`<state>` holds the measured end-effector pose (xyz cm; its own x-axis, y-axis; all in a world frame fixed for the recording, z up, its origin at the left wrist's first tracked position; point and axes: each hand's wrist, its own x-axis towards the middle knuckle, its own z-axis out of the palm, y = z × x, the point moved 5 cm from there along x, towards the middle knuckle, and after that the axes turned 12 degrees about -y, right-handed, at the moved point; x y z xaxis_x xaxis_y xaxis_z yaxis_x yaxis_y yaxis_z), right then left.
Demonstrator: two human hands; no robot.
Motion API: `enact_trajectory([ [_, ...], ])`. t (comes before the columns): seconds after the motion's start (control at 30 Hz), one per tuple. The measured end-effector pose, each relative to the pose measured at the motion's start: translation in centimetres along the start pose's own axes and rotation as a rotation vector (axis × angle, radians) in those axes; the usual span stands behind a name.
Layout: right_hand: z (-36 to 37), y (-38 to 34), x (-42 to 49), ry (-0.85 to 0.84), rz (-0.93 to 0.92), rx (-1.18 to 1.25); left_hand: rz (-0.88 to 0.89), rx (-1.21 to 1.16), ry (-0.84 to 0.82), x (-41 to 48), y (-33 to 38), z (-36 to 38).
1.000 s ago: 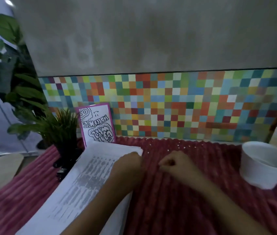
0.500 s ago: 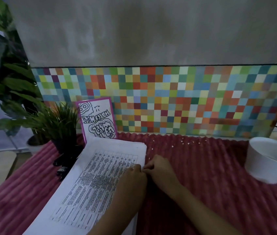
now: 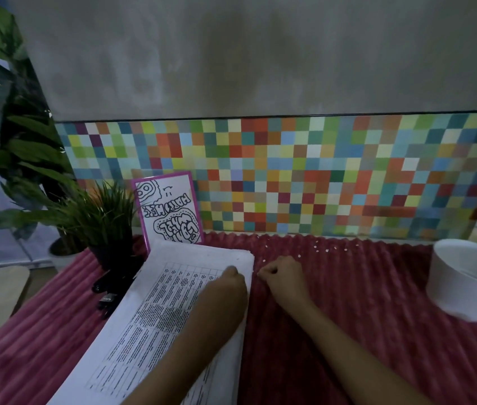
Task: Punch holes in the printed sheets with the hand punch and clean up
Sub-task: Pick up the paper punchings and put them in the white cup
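Observation:
A stack of printed sheets lies slanted on the red ribbed cloth. My left hand rests on the stack's far right corner with its fingers curled into a fist; nothing shows inside it. My right hand sits just right of the stack on the cloth, fingers curled, fingertips pressed together low by the sheet edge. Whatever is between them is too small to see. Small white paper dots lie scattered on the cloth beyond the hands. The black hand punch lies left of the stack, partly hidden under it.
A white bowl stands at the right on the cloth. A small potted plant and a pink-framed card stand at the back left against the coloured tile wall. A larger plant fills the far left.
My right hand came from the middle of the cloth to touch my left hand at the sheet corner. It has now drawn a little apart to the right.

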<state>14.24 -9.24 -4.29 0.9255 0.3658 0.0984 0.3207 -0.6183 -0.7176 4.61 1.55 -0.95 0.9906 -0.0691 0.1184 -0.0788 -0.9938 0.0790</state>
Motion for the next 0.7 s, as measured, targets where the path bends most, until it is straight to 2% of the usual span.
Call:
enact_trajectory([
  [0.07,0.4,0.2,0.0,-0.010,-0.021,-0.065,-0.032,-0.152,0.127,1.8,-1.1,-1.5],
  [0.1,0.7,0.4,0.1,0.001,-0.019,-0.103,-0.032,-0.196,0.123,2.9,-1.3,-1.9],
  [0.17,1.5,0.8,0.2,0.017,-0.013,-0.193,0.010,-0.207,0.066,5.2,-1.0,-1.5],
  [0.3,2.8,1.6,0.2,0.113,-0.041,-0.320,0.026,-0.075,-0.071,7.8,-0.2,0.3],
  [0.47,2.2,1.1,-0.6,0.183,-0.159,-0.270,0.022,0.078,-0.119,8.3,-0.2,1.7],
  [0.63,1.8,1.8,0.1,0.122,-0.041,-0.061,-0.010,0.092,-0.210,8.7,-0.7,2.7],
  [0.7,0.7,1.7,0.4,0.125,-0.056,0.064,-0.023,0.116,-0.236,8.6,-0.2,2.8],
])
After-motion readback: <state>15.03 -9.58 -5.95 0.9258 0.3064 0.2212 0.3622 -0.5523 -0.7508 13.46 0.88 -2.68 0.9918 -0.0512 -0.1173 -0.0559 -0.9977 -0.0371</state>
